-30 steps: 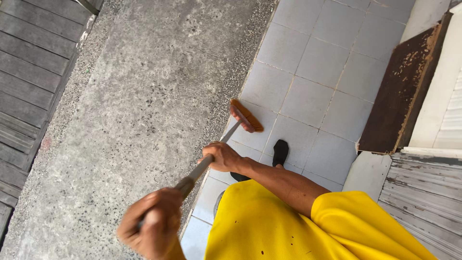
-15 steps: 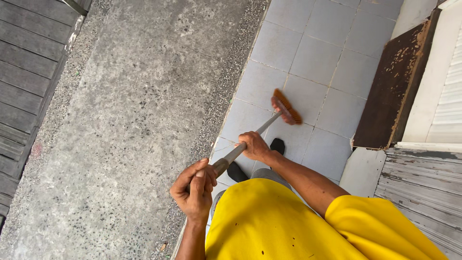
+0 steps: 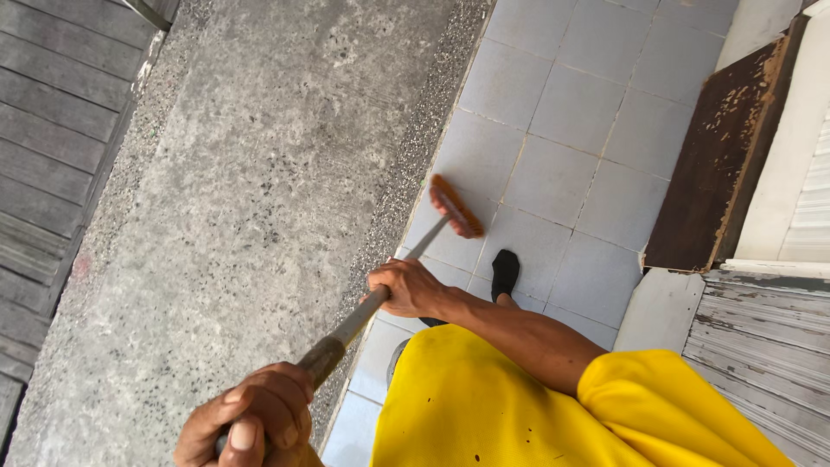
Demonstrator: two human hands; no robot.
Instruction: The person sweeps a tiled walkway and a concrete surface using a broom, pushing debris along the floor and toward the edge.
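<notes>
Your left hand and right hand both gripped the broom handle; bristles sat near your black shoe, risking a trip.

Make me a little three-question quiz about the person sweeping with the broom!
1. True or false: both hands grip the broom handle.
2. Where does the broom head rest? A) on the grey tiles B) on the wooden planks C) on the rusty brown panel
3. Fill in: the shirt is ____.

Key
1. True: the right hand holds the middle and the left hand holds the end nearest the camera.
2. A, near the edge beside the concrete.
3. Yellow.
</notes>
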